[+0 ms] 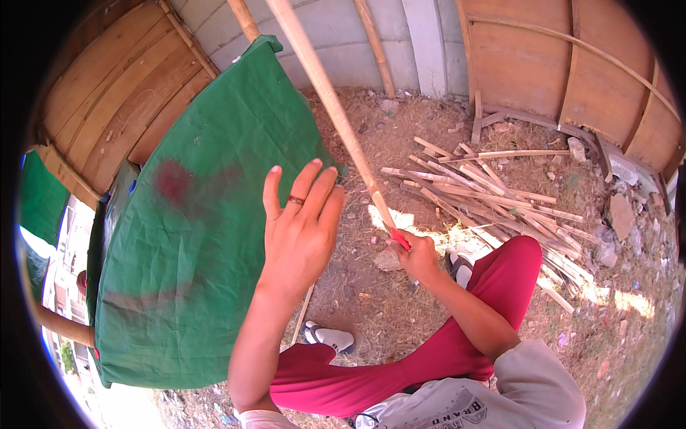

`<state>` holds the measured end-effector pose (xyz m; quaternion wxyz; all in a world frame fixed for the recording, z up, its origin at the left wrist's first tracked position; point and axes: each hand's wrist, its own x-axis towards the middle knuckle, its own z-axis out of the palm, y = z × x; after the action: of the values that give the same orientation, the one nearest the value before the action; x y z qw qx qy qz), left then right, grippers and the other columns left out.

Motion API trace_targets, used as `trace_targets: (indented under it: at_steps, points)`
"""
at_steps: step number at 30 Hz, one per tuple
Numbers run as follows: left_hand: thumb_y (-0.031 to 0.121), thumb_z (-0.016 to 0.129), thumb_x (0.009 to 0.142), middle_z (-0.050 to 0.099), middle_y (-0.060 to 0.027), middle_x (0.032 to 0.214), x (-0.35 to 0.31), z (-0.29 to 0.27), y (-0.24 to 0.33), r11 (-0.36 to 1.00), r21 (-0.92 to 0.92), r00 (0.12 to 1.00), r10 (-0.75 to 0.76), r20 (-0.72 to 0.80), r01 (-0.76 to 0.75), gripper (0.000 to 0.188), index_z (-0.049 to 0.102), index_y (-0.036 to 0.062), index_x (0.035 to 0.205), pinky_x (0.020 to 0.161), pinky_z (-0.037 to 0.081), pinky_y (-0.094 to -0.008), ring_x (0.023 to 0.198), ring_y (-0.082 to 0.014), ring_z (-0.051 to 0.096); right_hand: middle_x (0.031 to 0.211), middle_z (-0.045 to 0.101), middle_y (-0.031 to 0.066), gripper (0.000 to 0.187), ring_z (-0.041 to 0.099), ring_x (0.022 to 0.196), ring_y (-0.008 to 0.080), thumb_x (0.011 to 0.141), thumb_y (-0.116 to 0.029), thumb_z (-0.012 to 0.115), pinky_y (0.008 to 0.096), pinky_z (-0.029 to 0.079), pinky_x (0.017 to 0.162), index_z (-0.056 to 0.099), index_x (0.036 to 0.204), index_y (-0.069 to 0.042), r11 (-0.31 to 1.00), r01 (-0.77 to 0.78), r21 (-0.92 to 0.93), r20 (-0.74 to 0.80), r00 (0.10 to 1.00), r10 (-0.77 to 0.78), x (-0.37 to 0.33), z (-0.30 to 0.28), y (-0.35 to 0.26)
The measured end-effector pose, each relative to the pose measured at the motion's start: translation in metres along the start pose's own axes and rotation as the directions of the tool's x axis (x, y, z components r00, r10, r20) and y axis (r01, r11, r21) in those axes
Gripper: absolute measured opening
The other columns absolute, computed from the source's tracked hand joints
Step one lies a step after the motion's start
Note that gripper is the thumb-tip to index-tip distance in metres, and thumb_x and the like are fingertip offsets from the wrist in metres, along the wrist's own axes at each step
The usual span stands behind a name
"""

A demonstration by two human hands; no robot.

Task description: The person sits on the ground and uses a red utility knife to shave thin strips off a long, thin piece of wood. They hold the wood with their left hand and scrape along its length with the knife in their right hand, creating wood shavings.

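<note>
My left hand is raised in front of the green sheet, its fingers spread and holding nothing; a ring shows on one finger. My right hand is closed around a slim red handle above my bent knee. A long pale bamboo strip slants from the top of the view down to that red handle. Whether the strip's lower end is in my right hand too, or only touches the red piece, I cannot tell. Any blade or tip on the handle is hidden.
The green sheet hangs over a frame at the left. A pile of split bamboo strips lies on the dirt ground at the right. Wooden panels and a grey wall stand behind. Stones and rubble lie at the far right.
</note>
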<state>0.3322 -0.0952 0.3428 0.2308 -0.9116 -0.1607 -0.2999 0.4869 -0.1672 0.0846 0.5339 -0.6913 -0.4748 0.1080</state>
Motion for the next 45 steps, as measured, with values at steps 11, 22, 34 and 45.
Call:
trace_targets:
  at_steps: [11,22,34,45]
  points:
    - [0.037,0.088,0.08,0.062,-0.0215,0.13,-0.219,0.119,0.098,0.088,-0.43,0.425,-0.424,0.8,0.898,0.087,0.044,-0.0043,0.142,0.092,0.055,-0.0381,0.119,-0.027,0.062,0.088,0.076,0.012,0.029,0.072,0.07,0.0176,0.095,-0.023,0.073,0.0309,0.062,0.062,0.074,0.1,0.006,0.681,-0.517,0.519,0.311,0.856,0.413,0.004,0.03,0.027]
    - [0.035,0.073,0.097,0.055,0.0037,0.06,-0.257,0.118,0.143,-0.38,-0.38,0.171,-0.481,0.86,0.843,0.039,0.064,0.0007,0.081,0.048,0.032,-0.0249,0.055,-0.0027,0.043,0.097,0.077,0.0107,0.037,0.075,0.082,0.02,0.1,-0.03,0.067,0.0275,0.059,0.056,0.066,0.115,0.004,0.646,-0.49,0.585,0.5,0.845,0.188,0.011,0.036,0.024]
    - [0.04,0.051,0.108,0.047,0.0042,0.058,-0.259,0.115,0.135,-0.588,-0.349,-0.014,-0.524,0.852,0.73,0.05,0.064,0.0002,0.081,0.048,0.029,-0.0254,0.052,-0.0036,0.037,0.072,0.069,0.0165,0.043,0.067,0.063,0.0374,0.096,-0.044,0.064,0.0449,0.053,0.059,0.073,0.115,-0.006,0.972,0.17,-0.162,0.424,0.902,-0.087,-0.026,0.005,-0.009]
    - [0.035,0.046,0.11,0.044,0.0032,0.056,-0.252,0.096,0.13,-0.772,-0.269,-0.04,-0.356,0.934,0.576,0.043,0.061,0.0023,0.086,0.038,0.021,-0.0259,0.041,-0.0042,0.031,0.075,0.072,0.0143,0.037,0.067,0.057,0.0339,0.092,-0.042,0.069,0.0445,0.052,0.051,0.076,0.095,-0.006,0.952,0.304,-0.045,0.396,0.88,-0.262,-0.046,0.017,-0.018]
